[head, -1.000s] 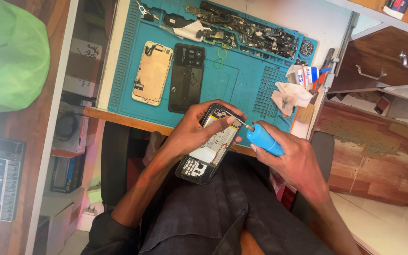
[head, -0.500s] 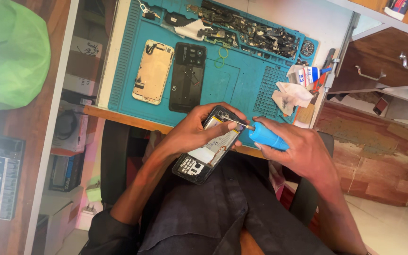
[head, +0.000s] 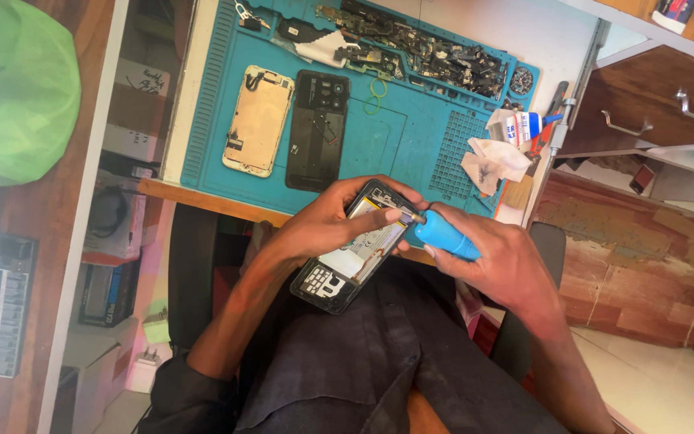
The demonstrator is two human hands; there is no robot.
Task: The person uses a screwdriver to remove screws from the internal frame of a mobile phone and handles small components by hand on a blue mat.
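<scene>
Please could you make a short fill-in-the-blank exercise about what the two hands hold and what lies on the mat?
1. The left hand holds an opened ____ above the lap.
2. The right hand holds a screwdriver whose handle is ____ in colour.
3. A crumpled tissue lies on the ____ edge of the blue mat.

Missing words: phone; blue; right
</scene>
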